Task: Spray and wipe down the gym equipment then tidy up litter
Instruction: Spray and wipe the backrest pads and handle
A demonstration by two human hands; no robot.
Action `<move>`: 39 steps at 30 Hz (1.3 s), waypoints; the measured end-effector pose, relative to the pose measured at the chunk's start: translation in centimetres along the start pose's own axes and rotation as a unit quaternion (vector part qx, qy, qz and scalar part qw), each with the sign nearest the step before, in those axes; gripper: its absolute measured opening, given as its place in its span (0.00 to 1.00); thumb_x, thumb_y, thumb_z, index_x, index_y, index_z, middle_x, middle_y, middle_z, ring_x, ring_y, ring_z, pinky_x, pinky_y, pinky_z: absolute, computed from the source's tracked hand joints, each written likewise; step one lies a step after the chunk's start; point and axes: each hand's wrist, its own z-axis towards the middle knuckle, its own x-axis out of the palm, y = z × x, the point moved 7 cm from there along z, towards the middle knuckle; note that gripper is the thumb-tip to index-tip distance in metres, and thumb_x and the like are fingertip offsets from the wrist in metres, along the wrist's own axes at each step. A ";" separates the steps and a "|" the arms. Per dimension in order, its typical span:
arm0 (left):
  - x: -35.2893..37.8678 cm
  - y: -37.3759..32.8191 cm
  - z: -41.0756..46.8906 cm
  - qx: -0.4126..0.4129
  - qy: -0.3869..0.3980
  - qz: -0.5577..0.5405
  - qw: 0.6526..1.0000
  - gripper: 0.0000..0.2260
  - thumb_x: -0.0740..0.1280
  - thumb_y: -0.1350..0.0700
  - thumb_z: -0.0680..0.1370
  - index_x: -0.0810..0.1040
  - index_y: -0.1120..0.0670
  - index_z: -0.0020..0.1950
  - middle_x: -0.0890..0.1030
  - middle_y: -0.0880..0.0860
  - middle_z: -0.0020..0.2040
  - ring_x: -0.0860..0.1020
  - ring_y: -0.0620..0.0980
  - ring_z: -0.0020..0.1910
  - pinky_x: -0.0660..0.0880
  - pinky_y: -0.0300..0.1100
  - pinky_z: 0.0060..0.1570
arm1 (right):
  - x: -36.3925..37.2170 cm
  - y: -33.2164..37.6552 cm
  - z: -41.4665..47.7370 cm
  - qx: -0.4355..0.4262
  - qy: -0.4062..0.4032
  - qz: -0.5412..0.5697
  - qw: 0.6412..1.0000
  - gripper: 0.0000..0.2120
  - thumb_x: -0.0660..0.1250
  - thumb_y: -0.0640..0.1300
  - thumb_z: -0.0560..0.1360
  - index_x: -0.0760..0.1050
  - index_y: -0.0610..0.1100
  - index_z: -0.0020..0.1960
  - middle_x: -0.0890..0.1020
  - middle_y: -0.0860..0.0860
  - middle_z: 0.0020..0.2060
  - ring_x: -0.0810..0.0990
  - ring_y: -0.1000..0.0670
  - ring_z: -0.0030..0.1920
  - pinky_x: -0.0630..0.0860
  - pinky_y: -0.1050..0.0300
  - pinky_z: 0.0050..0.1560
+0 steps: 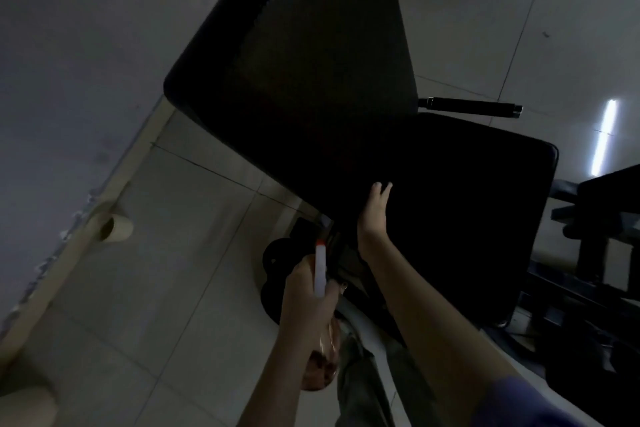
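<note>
Your left hand [304, 302] grips the spray bottle [320, 269] at its neck — probably light, slippery; right hand [374, 215] flat on soft pad [467, 218].

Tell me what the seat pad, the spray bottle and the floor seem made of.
The seat pad: probably black vinyl or leather over padding; smooth, rounded edges.
The spray bottle: apparently clear plastic, white head; light shows through.
The floor: likely glazed tile; joint lines, lamp reflection.

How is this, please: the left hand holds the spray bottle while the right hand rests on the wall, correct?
Not quite: in the head view the right hand rests on the black bench pad, not the wall; the left hand holds the spray bottle.
</note>
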 end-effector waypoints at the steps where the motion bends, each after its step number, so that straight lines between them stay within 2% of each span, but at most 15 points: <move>1: -0.3 0.0 -0.1 0.001 -0.004 0.000 1.000 0.14 0.63 0.63 0.75 0.74 0.58 0.60 0.77 0.50 0.42 0.76 0.41 0.38 0.71 0.30 0.35 | -0.4 0.0 0.4 0.032 -0.008 0.000 0.999 0.27 0.45 0.58 0.82 0.40 0.55 0.77 0.50 0.47 0.77 0.52 0.43 0.76 0.54 0.41 0.74; 5: -1.4 -0.5 0.1 -0.006 -0.024 -0.012 1.000 0.11 0.64 0.63 0.76 0.74 0.51 0.56 0.78 0.48 0.44 0.78 0.36 0.44 0.74 0.29 0.40 | 0.6 2.5 -1.7 0.050 0.023 0.040 0.998 0.27 0.48 0.57 0.82 0.41 0.56 0.77 0.51 0.48 0.77 0.54 0.42 0.75 0.56 0.41 0.73; 9: -2.1 -1.8 0.4 -0.001 -0.034 -0.003 0.999 0.11 0.64 0.64 0.77 0.71 0.46 0.48 0.73 0.41 0.40 0.75 0.30 0.36 0.68 0.22 0.36 | 2.8 5.6 -4.0 -0.082 0.069 0.029 0.994 0.27 0.49 0.59 0.81 0.40 0.61 0.76 0.44 0.55 0.77 0.45 0.47 0.77 0.50 0.37 0.74; 11: -2.2 -2.4 0.5 0.020 -0.033 0.004 0.999 0.16 0.63 0.65 0.78 0.72 0.42 0.54 0.73 0.38 0.41 0.75 0.26 0.39 0.69 0.21 0.37 | 2.5 5.9 -2.8 -0.113 0.031 0.009 0.993 0.27 0.48 0.57 0.81 0.41 0.59 0.76 0.44 0.54 0.77 0.45 0.47 0.77 0.50 0.38 0.74; 13: -2.2 -2.3 0.6 0.024 -0.027 0.010 0.999 0.20 0.63 0.67 0.76 0.73 0.51 0.65 0.72 0.37 0.43 0.74 0.24 0.42 0.69 0.20 0.39 | 1.9 5.4 -1.1 -0.094 -0.004 -0.013 0.995 0.26 0.47 0.54 0.82 0.41 0.55 0.77 0.46 0.52 0.77 0.46 0.47 0.77 0.51 0.41 0.75; 15: -2.3 -2.1 0.7 0.009 -0.025 -0.003 1.000 0.19 0.63 0.66 0.75 0.72 0.58 0.66 0.75 0.41 0.44 0.76 0.29 0.44 0.69 0.21 0.39 | 1.1 4.9 0.7 -0.059 -0.023 -0.014 0.998 0.26 0.46 0.54 0.82 0.42 0.55 0.77 0.50 0.49 0.77 0.50 0.46 0.77 0.53 0.42 0.75; 17: -2.3 -2.6 0.7 0.020 -0.024 -0.005 0.999 0.19 0.64 0.64 0.75 0.72 0.56 0.66 0.77 0.47 0.49 0.77 0.36 0.48 0.69 0.22 0.39 | 0.1 4.6 2.6 0.004 -0.040 -0.003 0.999 0.26 0.46 0.55 0.82 0.44 0.53 0.78 0.55 0.46 0.76 0.56 0.43 0.75 0.57 0.42 0.73; 20: -2.1 -2.9 0.9 0.027 -0.022 -0.013 0.999 0.23 0.64 0.62 0.76 0.68 0.53 0.70 0.77 0.49 0.56 0.74 0.32 0.48 0.69 0.22 0.41 | -0.7 5.5 4.0 0.103 -0.040 0.039 0.993 0.25 0.48 0.52 0.83 0.49 0.48 0.78 0.60 0.44 0.75 0.63 0.40 0.72 0.62 0.45 0.71; 22: -1.9 -3.1 1.4 0.039 -0.025 -0.012 0.999 0.26 0.64 0.63 0.76 0.66 0.51 0.73 0.76 0.48 0.57 0.74 0.34 0.51 0.68 0.23 0.44 | 0.0 7.2 3.5 0.065 -0.015 0.046 0.997 0.25 0.49 0.53 0.82 0.49 0.51 0.78 0.60 0.45 0.75 0.63 0.41 0.72 0.62 0.44 0.71; 26: -1.4 -3.1 2.1 0.022 -0.029 -0.034 0.999 0.21 0.66 0.64 0.76 0.70 0.50 0.68 0.77 0.46 0.53 0.77 0.40 0.53 0.71 0.22 0.42 | 1.8 9.7 1.7 -0.119 0.039 0.005 0.992 0.25 0.48 0.53 0.83 0.44 0.54 0.77 0.49 0.52 0.77 0.48 0.47 0.77 0.50 0.44 0.75; 29: -1.1 -3.7 1.4 0.026 -0.029 -0.054 0.998 0.25 0.63 0.65 0.77 0.64 0.44 0.69 0.73 0.40 0.50 0.75 0.34 0.51 0.69 0.21 0.41 | 0.6 9.7 4.4 -0.070 0.000 -0.031 0.997 0.25 0.47 0.53 0.83 0.44 0.52 0.78 0.52 0.50 0.77 0.51 0.47 0.77 0.52 0.45 0.75; 33: -0.3 -3.2 0.9 0.003 -0.016 -0.122 0.992 0.27 0.60 0.63 0.79 0.56 0.43 0.72 0.65 0.40 0.67 0.66 0.31 0.62 0.63 0.18 0.50 | -0.2 9.4 6.9 0.031 -0.001 -0.040 0.999 0.26 0.46 0.54 0.82 0.44 0.51 0.78 0.55 0.47 0.77 0.56 0.43 0.75 0.56 0.43 0.74; 35: -0.2 -3.3 0.7 -0.007 -0.027 -0.143 0.989 0.26 0.61 0.61 0.79 0.57 0.43 0.71 0.65 0.36 0.63 0.65 0.36 0.66 0.63 0.21 0.53 | 0.0 9.7 6.4 0.030 0.021 -0.017 0.999 0.27 0.47 0.55 0.82 0.44 0.51 0.78 0.54 0.47 0.77 0.56 0.43 0.75 0.57 0.43 0.73; 37: -0.1 -3.4 1.0 0.001 -0.055 -0.143 0.988 0.26 0.63 0.62 0.78 0.60 0.45 0.72 0.66 0.32 0.59 0.67 0.33 0.63 0.65 0.19 0.50 | 0.6 10.1 5.6 0.001 0.050 -0.004 0.999 0.27 0.48 0.55 0.82 0.43 0.53 0.78 0.53 0.48 0.77 0.55 0.45 0.76 0.56 0.43 0.74; 39: 0.5 -3.1 1.6 -0.006 -0.070 -0.120 0.990 0.26 0.63 0.64 0.78 0.61 0.52 0.74 0.70 0.37 0.61 0.70 0.33 0.61 0.67 0.19 0.49 | 0.8 10.7 5.0 -0.052 0.055 -0.019 0.997 0.26 0.48 0.54 0.82 0.43 0.53 0.78 0.51 0.49 0.77 0.52 0.47 0.76 0.54 0.45 0.75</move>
